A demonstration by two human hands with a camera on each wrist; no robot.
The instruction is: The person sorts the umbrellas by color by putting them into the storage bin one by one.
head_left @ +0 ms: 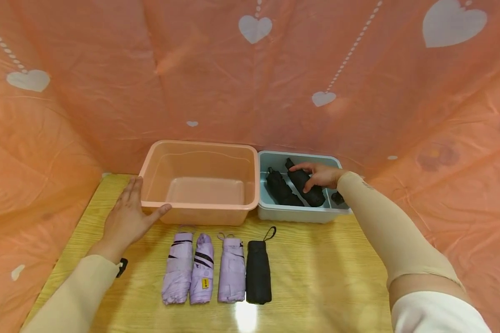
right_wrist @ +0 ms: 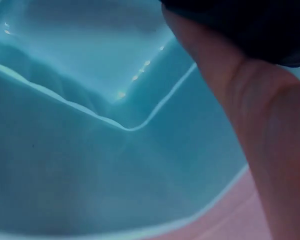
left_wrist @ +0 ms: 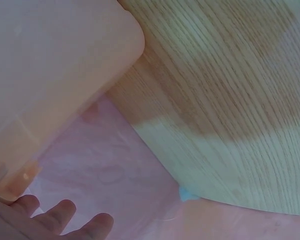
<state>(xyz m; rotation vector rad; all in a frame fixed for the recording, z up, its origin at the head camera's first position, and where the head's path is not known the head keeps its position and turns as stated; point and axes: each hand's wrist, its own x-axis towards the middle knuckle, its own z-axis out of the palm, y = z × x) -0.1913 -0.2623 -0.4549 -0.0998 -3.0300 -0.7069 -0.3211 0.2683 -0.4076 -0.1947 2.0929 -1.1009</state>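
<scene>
Black fabric fills the grip of the right hand, at 3 o'clock in the head view: thumb and fingers are spread partway apart and bent round the middle of a folded umbrella inside the blue bin. That umbrella's narrow end points to 11 o'clock; whether its lower end rests on the bin floor, I cannot tell. A second black umbrella lies just beside it at 9 o'clock, and a dark thing at its 3 o'clock is mostly hidden by the forearm.

The left hand, at 8 o'clock, holds nothing, its fingers fairly straight against the peach bin and the thumb by the front rim.

The likeliest trouble is a slip: slick, loosely rolled cloth could slide or unfurl under a pinch at mid-length. The ends might also catch the neighbouring umbrella or the bin wall if raised at this slant. The two bins look to be touching, so a firm push from the left could shove both along the smooth desk. Three lilac umbrellas and another black one, around 6 to 7 o'clock, could be knocked by a low-passing sleeve.
</scene>
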